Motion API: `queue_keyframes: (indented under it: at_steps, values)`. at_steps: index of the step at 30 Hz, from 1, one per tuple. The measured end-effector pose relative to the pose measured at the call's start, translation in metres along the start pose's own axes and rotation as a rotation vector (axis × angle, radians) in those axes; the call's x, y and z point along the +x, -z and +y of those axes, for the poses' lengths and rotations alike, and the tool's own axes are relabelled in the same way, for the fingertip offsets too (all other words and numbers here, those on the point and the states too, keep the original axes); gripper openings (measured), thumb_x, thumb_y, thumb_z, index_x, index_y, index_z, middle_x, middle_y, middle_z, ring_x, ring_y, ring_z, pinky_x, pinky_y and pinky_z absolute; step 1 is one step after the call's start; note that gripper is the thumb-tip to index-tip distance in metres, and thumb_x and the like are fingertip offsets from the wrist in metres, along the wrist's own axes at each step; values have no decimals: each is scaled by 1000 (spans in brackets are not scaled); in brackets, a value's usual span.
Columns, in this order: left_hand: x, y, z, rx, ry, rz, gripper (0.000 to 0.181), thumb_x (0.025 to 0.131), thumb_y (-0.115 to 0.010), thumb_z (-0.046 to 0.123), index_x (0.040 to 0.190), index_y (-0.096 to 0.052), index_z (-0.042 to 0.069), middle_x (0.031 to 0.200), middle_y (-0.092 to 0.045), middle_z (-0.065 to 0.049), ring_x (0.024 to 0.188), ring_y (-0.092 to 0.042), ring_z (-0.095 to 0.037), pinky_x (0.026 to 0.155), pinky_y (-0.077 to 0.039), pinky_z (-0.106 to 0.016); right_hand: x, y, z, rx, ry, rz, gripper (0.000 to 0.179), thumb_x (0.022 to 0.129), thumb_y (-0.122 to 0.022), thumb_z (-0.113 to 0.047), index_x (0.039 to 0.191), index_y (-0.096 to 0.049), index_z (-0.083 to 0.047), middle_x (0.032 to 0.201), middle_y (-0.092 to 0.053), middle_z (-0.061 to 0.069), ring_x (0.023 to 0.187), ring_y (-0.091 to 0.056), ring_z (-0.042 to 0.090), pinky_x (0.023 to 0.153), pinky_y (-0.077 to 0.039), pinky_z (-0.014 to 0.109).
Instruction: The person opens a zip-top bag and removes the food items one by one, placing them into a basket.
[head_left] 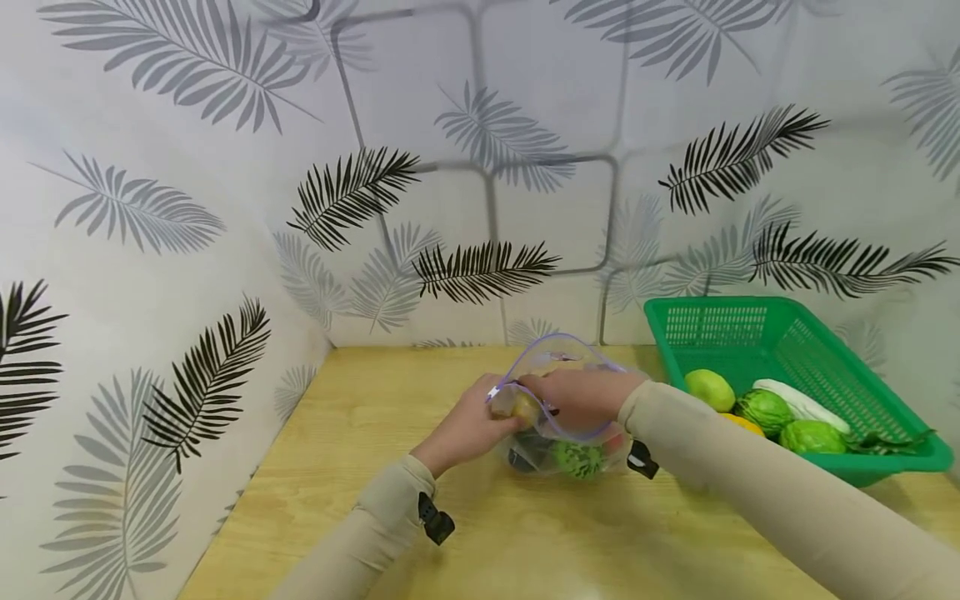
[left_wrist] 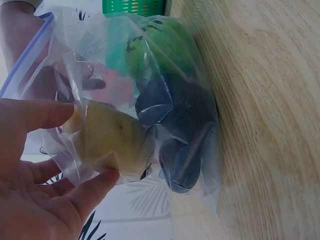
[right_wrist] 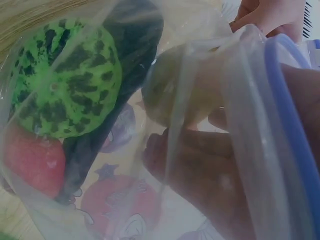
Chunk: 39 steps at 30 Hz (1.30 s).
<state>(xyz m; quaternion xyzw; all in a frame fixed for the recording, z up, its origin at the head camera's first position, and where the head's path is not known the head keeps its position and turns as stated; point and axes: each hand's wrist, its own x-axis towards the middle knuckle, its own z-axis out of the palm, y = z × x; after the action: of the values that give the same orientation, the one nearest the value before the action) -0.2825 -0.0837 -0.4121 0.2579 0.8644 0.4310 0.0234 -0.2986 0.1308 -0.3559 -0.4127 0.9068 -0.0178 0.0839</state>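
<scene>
A clear zip bag with a purple rim stands on the table. Through its wall my left hand grips a yellowish, potato-like vegetable between thumb and fingers. My right hand reaches in through the bag's mouth; its fingers look fairly straight beside the potato-like vegetable. Lower in the bag lie a small green melon with dark markings, a dark, eggplant-like vegetable and a round red item. The bag's folds blur what touches the right fingertips.
To the right, a green plastic basket holds a yellow-green fruit, a long white vegetable, round green vegetables, something orange and dark leaves. Behind the wooden table hangs a leaf-patterned cloth.
</scene>
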Motion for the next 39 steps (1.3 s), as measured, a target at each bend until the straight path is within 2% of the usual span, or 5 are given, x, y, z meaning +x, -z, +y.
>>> queue_keyframes:
  at_steps: [11, 19, 23, 28, 39]
  values:
    - [-7, -9, -2, -36, 9, -2, 50, 94, -71, 29, 140, -54, 18, 136, -54, -6, 120, -57, -24, 98, -50, -46, 0, -15, -12, -109, -63, 3, 31, 104, -54, -22, 134, -48, -15, 76, -62, -7, 61, -58, 6, 65, -51, 27]
    - [-8, -12, -1, -61, 45, -24, 49, 96, -68, 27, 141, -52, 15, 137, -52, -9, 118, -61, -26, 91, -55, -41, -11, -1, -18, -507, 30, 17, 14, 102, -56, -17, 111, -54, -5, 64, -51, -3, 56, -51, 9, 56, -46, 26]
    - [-4, -11, 0, -45, 28, -18, 44, 96, -68, 25, 137, -56, 16, 129, -60, -5, 112, -64, -21, 87, -56, -36, -25, 18, -18, -285, -15, 62, 13, 101, -60, -17, 101, -54, -6, 72, -51, -2, 64, -51, 10, 61, -47, 28]
    - [-2, -7, 1, 5, 23, -5, 47, 95, -68, 26, 139, -54, 16, 124, -63, -4, 105, -64, -18, 85, -55, -37, -52, 51, -20, 48, -101, 51, 17, 104, -58, -23, 111, -52, -9, 85, -57, -2, 70, -54, 11, 67, -48, 27]
    - [4, -3, 3, 3, 29, -19, 52, 98, -67, 31, 145, -48, 18, 143, -52, -8, 122, -61, -28, 96, -54, -39, -143, 100, -1, 241, -185, 80, 46, 107, -47, -40, 146, -44, -16, 98, -63, -3, 65, -50, 10, 67, -45, 29]
